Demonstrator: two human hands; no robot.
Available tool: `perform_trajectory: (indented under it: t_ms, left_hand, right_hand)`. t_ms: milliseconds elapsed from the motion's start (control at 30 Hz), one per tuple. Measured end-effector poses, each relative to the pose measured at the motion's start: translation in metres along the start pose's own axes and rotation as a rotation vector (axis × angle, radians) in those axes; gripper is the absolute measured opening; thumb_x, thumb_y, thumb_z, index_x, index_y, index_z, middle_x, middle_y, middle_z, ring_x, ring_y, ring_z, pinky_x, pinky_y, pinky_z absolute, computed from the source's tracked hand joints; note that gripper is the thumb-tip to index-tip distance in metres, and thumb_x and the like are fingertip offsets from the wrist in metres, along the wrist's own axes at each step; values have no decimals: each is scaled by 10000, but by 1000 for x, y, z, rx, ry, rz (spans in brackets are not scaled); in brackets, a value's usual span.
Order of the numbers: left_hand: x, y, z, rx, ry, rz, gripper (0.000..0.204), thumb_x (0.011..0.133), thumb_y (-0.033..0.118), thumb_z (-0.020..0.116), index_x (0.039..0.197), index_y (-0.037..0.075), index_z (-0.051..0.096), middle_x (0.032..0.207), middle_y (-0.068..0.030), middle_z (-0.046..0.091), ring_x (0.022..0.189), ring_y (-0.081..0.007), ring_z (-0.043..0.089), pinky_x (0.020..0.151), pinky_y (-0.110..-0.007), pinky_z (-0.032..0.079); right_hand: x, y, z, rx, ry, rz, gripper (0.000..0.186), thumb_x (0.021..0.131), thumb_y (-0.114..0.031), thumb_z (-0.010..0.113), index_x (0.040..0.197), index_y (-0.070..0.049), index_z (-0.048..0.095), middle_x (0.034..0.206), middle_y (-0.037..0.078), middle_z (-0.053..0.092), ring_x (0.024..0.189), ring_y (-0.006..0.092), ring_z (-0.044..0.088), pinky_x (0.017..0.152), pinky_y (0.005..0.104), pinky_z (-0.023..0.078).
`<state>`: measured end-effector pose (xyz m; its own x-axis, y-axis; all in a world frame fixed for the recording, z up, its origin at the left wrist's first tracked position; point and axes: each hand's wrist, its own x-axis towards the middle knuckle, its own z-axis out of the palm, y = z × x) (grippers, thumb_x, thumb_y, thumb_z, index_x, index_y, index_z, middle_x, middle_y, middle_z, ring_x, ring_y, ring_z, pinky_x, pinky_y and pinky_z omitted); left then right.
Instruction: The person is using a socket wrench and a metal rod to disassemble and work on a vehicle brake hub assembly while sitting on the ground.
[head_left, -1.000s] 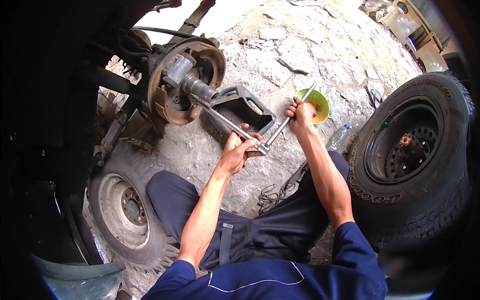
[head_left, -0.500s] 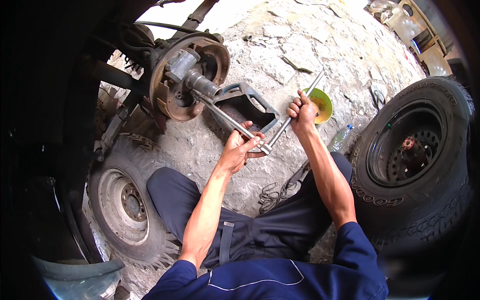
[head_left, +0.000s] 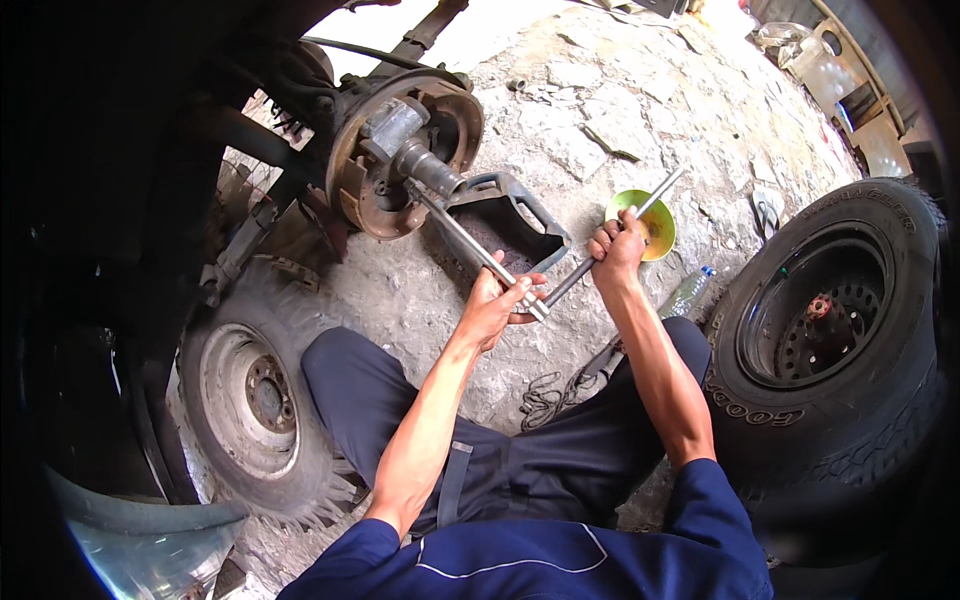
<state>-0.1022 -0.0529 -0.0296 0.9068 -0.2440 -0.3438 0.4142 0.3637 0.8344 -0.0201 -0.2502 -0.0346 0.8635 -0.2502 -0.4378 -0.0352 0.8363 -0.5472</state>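
Observation:
My left hand (head_left: 492,308) is closed around the near end of a silver extension bar (head_left: 462,236), thumb lying along it. The bar's far end reaches the lower part of a rusty brake assembly (head_left: 350,185) with a protruding metal spindle (head_left: 428,168); whether it seats on a fastener there is hidden. A long handle bar (head_left: 572,284) joins the extension at an angle beside my left fingers. My right hand (head_left: 618,248) grips this handle partway along, and its outer end sticks out past a green bowl (head_left: 664,228) holding brownish stuff.
A cut-open dark container (head_left: 553,248) sits under the spindle. At right lie a big tyre (head_left: 880,370) and a plastic bottle (head_left: 688,294). Another wheel (head_left: 235,400) leans at left by the vehicle's underside. Dark cord (head_left: 545,398) lies between my legs on rough stone ground (head_left: 560,140).
The handle's outer end has swung clockwise, down and to the right, with my right hand moving nearer me. My left hand keeps its hold. The whole view has shifted slightly.

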Motion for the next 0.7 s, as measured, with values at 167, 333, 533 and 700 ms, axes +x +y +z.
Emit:
perform_trajectory:
  t_ms: [167, 333, 533, 700]
  left_hand:
    - [3, -4, 33, 0, 290, 47, 548, 988, 183, 430, 1397, 84, 79, 903, -96, 549, 716, -164, 627, 523, -273, 565]
    - [45, -39, 43, 69, 750, 270, 411, 997, 350, 409, 1244, 29, 341, 799, -63, 466, 591, -91, 483, 418, -235, 428]
    - [53, -37, 63, -131, 678, 313, 369, 1006, 391, 356, 886, 44, 392, 591, -8, 404, 404, -94, 404, 384, -254, 386]
    - [49, -24, 77, -307, 512, 139, 410, 969, 485, 398, 1049, 91, 318, 621, -12, 418, 429, -114, 443, 374, -255, 417]
  right_hand:
    - [-15, -13, 11, 15, -83, -32, 406, 928, -518, 487, 769, -159, 382, 531, -49, 224, 376, 80, 188, 331, 245, 165]
    - [-32, -22, 35, -114, -141, -138, 429, 926, -511, 500, 738, -160, 339, 527, -47, 239, 362, 81, 208, 313, 251, 176]
    - [-78, -32, 68, -365, -277, -380, 426, 973, -408, 472, 683, -145, 304, 488, -45, 314, 353, 62, 282, 311, 243, 243]
    - [-119, -9, 57, -709, -739, -871, 348, 914, -152, 556, 602, -53, 438, 468, -2, 418, 378, 123, 390, 386, 303, 319]
